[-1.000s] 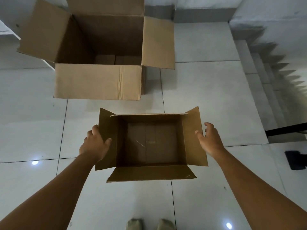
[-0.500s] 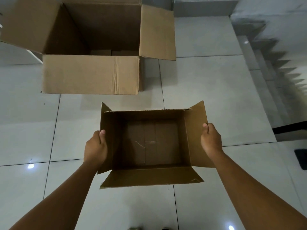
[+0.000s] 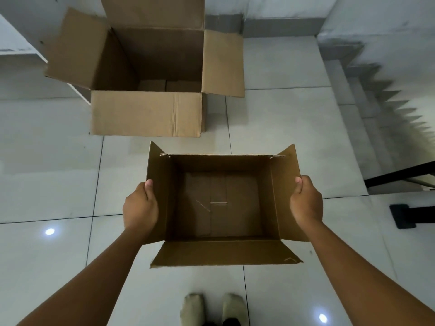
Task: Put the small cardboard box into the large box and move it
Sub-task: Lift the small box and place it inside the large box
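Observation:
The small cardboard box [image 3: 221, 205] is open-topped and empty, with its flaps spread outward, in the middle of the view. My left hand [image 3: 140, 208] grips its left side flap, thumb over the edge. My right hand [image 3: 306, 203] grips its right side flap the same way. The box is held off the tiled floor, above my feet. The large cardboard box [image 3: 146, 114] stands on the floor farther ahead and to the left, its four flaps open and its inside empty.
Pale glossy floor tiles [image 3: 282, 118] surround both boxes. A staircase [image 3: 367, 109] descends at the right, with a black railing post [image 3: 404, 215] near its top. My two socked feet [image 3: 211, 307] show at the bottom edge. A wall runs behind the large box.
Both hands went from open beside the small box to gripping its side flaps. The box now appears larger and nearer in view, raised from the floor.

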Demonstrator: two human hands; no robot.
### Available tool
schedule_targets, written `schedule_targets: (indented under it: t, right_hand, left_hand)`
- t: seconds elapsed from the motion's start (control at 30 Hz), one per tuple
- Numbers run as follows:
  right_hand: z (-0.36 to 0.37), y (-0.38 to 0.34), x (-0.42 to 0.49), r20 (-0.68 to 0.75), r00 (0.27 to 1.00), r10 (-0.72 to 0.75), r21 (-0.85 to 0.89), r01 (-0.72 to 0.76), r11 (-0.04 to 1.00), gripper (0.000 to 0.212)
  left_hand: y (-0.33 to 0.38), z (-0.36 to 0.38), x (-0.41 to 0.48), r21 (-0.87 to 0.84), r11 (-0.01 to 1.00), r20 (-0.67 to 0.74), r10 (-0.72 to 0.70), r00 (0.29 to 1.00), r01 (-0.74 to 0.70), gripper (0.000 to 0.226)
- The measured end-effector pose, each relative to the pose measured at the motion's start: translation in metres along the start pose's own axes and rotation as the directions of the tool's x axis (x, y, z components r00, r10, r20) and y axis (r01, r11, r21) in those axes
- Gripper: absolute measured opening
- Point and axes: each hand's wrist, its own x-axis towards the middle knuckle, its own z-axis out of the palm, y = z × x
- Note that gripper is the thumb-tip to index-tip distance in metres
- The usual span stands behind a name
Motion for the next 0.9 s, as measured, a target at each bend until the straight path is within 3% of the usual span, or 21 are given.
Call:
schedule_targets:
  t: [0.5, 0.9]
  right_hand:
    - [-0.160, -0.089, 0.001, -0.170, 0.984, -0.045, 0.003, 0.047, 0.999, 0.034]
    - [-0.180, -0.197, 0.068, -0.271, 0.956, -0.111, 0.120, 0.148, 0.982, 0.035]
  left_hand:
    - [0.108, -0.137, -0.005, -0.035, 0.993, -0.114, 0.112, 0.987, -0.116, 0.053]
    - [0.170, -0.197, 0.096, -0.073, 0.979, -0.241, 0.168, 0.956, -0.191, 0.045]
